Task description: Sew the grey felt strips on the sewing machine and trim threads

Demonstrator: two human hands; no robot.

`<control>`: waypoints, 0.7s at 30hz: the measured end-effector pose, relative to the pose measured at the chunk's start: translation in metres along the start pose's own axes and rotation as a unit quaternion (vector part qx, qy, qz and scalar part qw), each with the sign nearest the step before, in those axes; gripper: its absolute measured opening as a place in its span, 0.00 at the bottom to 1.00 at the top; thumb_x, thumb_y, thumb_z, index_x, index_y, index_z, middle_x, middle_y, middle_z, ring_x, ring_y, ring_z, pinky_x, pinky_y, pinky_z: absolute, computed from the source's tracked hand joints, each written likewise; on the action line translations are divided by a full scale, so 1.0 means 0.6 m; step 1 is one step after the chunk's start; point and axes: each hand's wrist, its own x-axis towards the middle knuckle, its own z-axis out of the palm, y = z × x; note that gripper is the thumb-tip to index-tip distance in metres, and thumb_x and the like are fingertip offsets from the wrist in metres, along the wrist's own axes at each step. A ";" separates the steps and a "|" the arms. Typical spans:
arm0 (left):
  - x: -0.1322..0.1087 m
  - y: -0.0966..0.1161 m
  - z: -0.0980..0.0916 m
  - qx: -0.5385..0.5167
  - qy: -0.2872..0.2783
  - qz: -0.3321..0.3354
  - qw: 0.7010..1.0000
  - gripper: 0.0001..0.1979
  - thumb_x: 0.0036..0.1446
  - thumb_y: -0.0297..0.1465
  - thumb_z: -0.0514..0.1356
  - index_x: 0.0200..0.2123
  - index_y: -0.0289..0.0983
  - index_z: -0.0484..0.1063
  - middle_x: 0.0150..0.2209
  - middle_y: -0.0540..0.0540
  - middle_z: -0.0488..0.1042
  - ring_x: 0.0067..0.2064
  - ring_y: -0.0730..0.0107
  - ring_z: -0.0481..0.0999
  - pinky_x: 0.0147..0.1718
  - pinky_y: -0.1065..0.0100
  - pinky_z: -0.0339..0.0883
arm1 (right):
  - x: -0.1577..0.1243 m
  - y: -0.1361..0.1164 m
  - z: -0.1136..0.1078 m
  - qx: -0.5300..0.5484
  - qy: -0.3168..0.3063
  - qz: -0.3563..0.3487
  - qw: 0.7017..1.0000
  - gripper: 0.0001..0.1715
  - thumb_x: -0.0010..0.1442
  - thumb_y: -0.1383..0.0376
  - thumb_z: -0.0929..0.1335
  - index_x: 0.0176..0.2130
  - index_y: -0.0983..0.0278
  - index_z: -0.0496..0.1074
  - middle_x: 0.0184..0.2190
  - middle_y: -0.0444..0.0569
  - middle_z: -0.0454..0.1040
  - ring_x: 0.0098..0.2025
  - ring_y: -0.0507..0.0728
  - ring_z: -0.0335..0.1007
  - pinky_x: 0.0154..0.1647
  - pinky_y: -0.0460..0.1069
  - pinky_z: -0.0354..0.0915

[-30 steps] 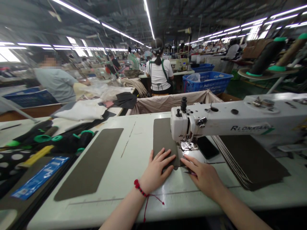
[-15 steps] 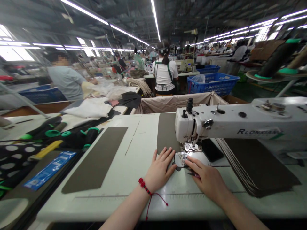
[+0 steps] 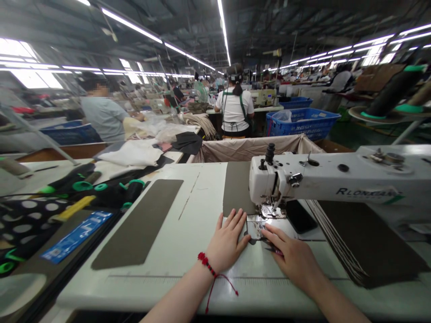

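Sliding away from the person, the olive fabric strip (image 3: 237, 188) now ends just left of the presser foot (image 3: 272, 211)! Left hand (image 3: 227, 242) spread flat before it, right hand (image 3: 294, 255) fingers together, pinch unclear; a stack of strips (image 3: 367, 242) sits right of the grip, a loose strip (image 3: 138, 224) left.

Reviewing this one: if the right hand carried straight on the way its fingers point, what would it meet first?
Probably the shiny metal plate on the sewing machine bed, just past the fingertips of the right hand, though depth is hard to judge from this view. The olive fabric panel lies beyond it.
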 end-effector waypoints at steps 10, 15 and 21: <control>-0.001 0.000 0.004 0.002 0.011 0.000 1.000 0.29 0.68 0.45 0.44 0.68 0.45 0.44 0.69 0.47 0.47 0.69 0.56 0.45 0.63 0.46 0.42 | 0.002 0.000 0.000 0.008 0.003 0.001 1.000 0.35 0.57 0.72 0.62 0.61 0.51 0.60 0.64 0.42 0.59 0.52 0.58 0.70 0.46 0.54 0.69; 0.000 0.001 0.003 -0.002 0.012 -0.004 1.000 0.30 0.67 0.45 0.45 0.69 0.44 0.41 0.69 0.47 0.46 0.69 0.57 0.44 0.64 0.47 0.42 | 0.001 0.000 0.001 0.008 0.000 0.004 1.000 0.35 0.57 0.72 0.63 0.61 0.51 0.59 0.64 0.41 0.58 0.51 0.58 0.70 0.47 0.54 0.69; 0.001 -0.001 0.003 0.000 0.014 -0.005 1.000 0.31 0.67 0.46 0.44 0.68 0.41 0.43 0.69 0.46 0.46 0.69 0.57 0.43 0.64 0.48 0.42 | 0.000 -0.003 -0.001 0.008 0.003 0.007 1.000 0.35 0.57 0.72 0.62 0.61 0.49 0.59 0.64 0.40 0.59 0.52 0.58 0.70 0.46 0.54 0.69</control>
